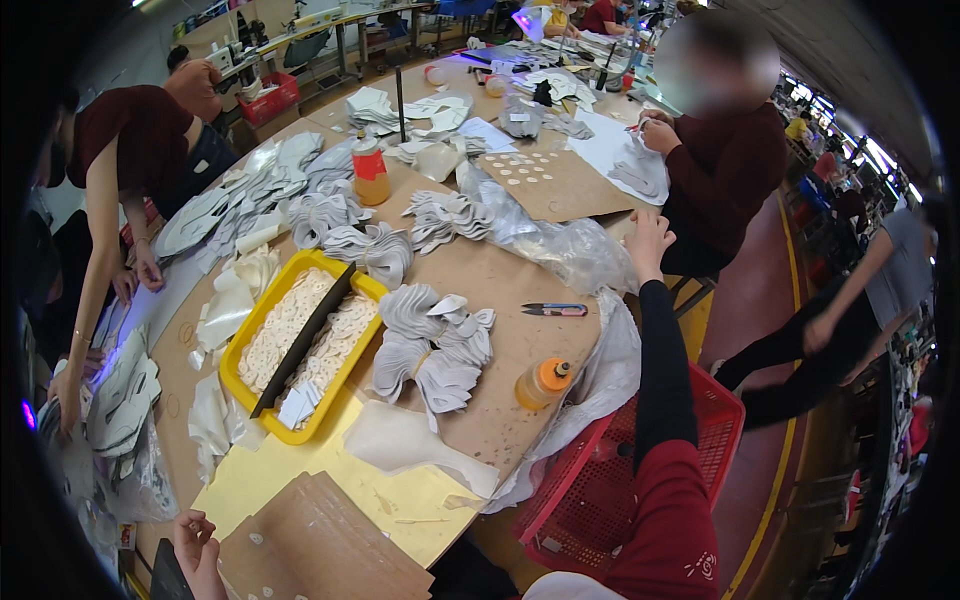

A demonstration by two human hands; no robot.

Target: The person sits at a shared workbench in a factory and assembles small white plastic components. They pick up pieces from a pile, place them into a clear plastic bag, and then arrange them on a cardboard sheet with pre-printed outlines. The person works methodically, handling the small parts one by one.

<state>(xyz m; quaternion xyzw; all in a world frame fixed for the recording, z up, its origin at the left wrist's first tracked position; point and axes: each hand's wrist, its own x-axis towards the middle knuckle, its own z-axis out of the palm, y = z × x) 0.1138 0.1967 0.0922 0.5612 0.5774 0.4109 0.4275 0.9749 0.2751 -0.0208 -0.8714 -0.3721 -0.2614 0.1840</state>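
Observation:
At the lower left my left hand (197, 552) is raised with loosely bent fingers, holding nothing that I can see. Beside it lies a stack of brown cardboard sheets (325, 545) with a few small white pieces on top. My right arm stretches far to the right side of the table. There my right hand (649, 240) has its fingers apart, close to the near right corner of a brown cardboard sheet (560, 192). Rows of small white oval pieces (522, 168) lie on that sheet. A crumpled clear plastic bag (580, 255) is next to the hand.
A yellow tray (228, 372) of small pale pieces has a black divider. Bundles of grey cut pieces (432, 345), an orange bottle (543, 384) and a pen (555, 310) lie nearby. A red basket (725, 440) stands under my right arm. Other people work left and far right.

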